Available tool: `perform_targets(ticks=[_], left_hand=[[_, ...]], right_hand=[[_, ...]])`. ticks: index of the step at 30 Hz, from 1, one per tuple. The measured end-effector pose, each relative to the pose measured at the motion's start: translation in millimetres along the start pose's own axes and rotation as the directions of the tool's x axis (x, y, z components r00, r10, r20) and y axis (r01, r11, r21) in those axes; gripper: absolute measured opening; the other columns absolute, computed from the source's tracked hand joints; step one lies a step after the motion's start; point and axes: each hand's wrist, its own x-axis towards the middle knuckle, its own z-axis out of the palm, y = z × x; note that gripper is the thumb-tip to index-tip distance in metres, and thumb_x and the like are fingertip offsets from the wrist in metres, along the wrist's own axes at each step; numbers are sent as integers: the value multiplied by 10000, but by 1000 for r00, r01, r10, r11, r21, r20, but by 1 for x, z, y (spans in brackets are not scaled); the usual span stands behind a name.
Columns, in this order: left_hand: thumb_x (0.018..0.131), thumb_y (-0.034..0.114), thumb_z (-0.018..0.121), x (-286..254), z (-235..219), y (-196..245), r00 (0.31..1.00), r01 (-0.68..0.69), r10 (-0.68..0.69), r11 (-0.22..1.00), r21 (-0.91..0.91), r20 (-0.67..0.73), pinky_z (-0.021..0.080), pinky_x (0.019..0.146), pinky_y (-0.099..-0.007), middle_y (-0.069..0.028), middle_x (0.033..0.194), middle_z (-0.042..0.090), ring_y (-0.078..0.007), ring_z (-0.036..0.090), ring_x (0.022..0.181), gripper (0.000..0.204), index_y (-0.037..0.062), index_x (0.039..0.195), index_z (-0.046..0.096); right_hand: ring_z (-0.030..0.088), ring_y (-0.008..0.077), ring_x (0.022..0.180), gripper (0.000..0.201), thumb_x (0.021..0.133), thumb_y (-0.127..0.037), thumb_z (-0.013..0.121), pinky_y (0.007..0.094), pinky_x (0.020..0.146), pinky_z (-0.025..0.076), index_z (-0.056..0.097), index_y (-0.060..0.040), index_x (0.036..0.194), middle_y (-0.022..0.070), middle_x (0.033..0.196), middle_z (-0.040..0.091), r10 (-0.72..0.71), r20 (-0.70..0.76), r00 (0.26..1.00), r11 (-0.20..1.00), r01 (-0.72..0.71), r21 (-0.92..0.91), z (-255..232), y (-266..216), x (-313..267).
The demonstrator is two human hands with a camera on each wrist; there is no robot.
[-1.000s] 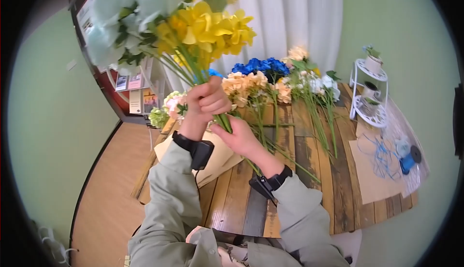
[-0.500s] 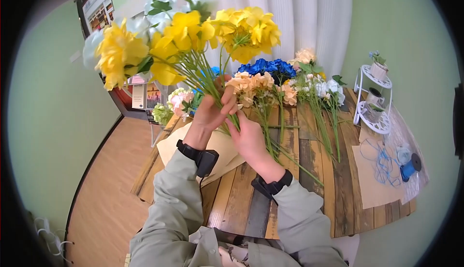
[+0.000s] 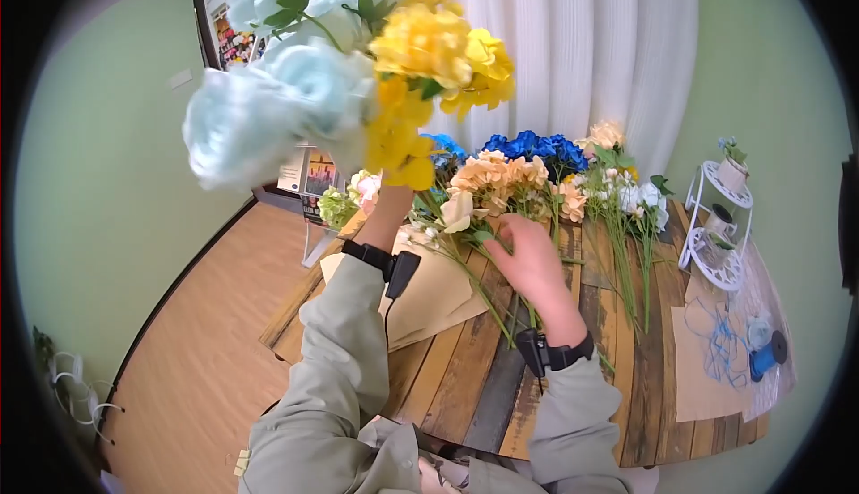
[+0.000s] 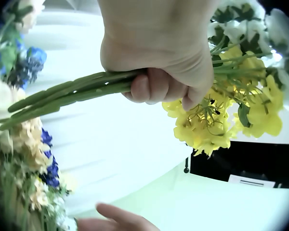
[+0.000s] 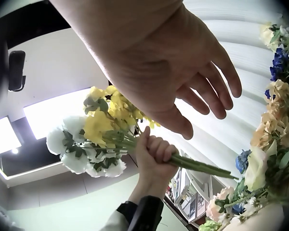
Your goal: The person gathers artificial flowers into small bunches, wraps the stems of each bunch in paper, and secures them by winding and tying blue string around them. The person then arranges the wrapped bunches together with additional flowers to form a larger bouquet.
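Observation:
My left hand (image 5: 156,156) grips the green stems (image 4: 72,94) of a bunch with its fingers curled round them. The bunch has yellow flowers (image 3: 420,46) and large pale blue blooms (image 3: 313,82). In the head view it hangs above the table and hides most of that hand. My right hand (image 3: 532,266) is off the stems, its fingers loosely spread and holding nothing in the right wrist view. From the head it overlaps the flowers on the table, close beside a cream rose (image 3: 457,212).
On the wooden table (image 3: 447,378) lie peach flowers (image 3: 497,176), dark blue flowers (image 3: 537,148), white flowers (image 3: 640,199) and brown wrapping paper (image 3: 420,293). To the right are a white two-tier stand (image 3: 716,261), a blue ribbon spool (image 3: 768,355) and tangled blue ribbon (image 3: 716,342).
The right hand has let go of the stems and moved right, down toward the table flowers. The left hand keeps the bunch and has turned it, swinging the pale blue blooms toward the front.

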Motion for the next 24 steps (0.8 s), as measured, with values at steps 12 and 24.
perform_targets(ticks=[12,24], left_hand=[[951,236,500,-63,-51,20,980,-140,167,966,215,-112,176,401,-242,66,491,270,-50,231,396,259,124,731,422],[953,236,491,-85,-53,13,889,-273,384,883,382,-252,184,401,-239,65,517,290,-45,253,414,199,97,812,465]], right_hand=[[639,252,668,238,816,-235,654,346,617,491,630,-36,945,118,762,667,167,-41,985,980,-161,119,-38,11,5],[601,176,661,238,822,-216,650,309,611,472,630,-2,923,107,755,648,321,-184,929,945,-304,118,-67,89,4]])
